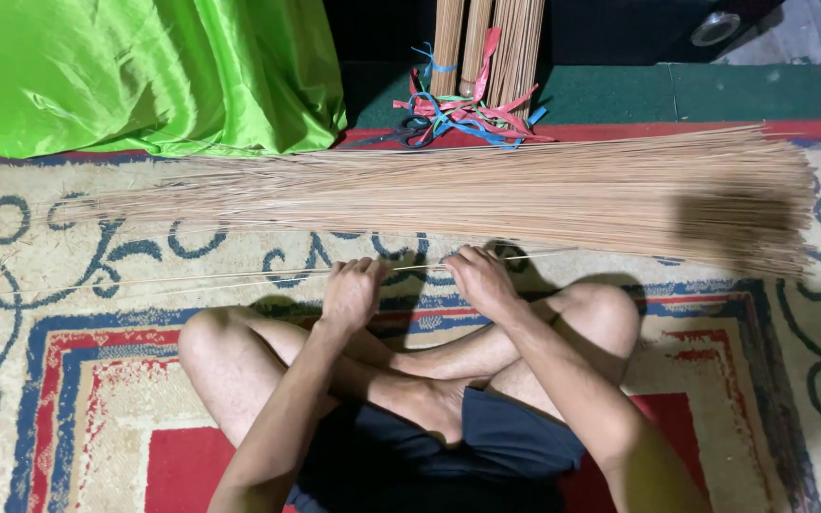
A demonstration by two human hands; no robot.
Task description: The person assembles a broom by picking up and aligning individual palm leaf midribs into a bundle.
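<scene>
Head view: I see both hands, left hand [352,290] and right hand [479,277], pinched shut on a thin stick [239,275]; just beyond the grip lies the stick pile [486,195].

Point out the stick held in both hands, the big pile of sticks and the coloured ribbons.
thin stick [239,276], head view, bare shaft left of the hands.
pile of sticks [486,195], head view, middle.
coloured ribbons [463,114], head view, tangle's centre.

My single head-worn view looks steeply down and forward, close over my crossed legs; the patterned rug [11,313] fills it, with a green cloth [135,71] at 11 o'clock.
</scene>
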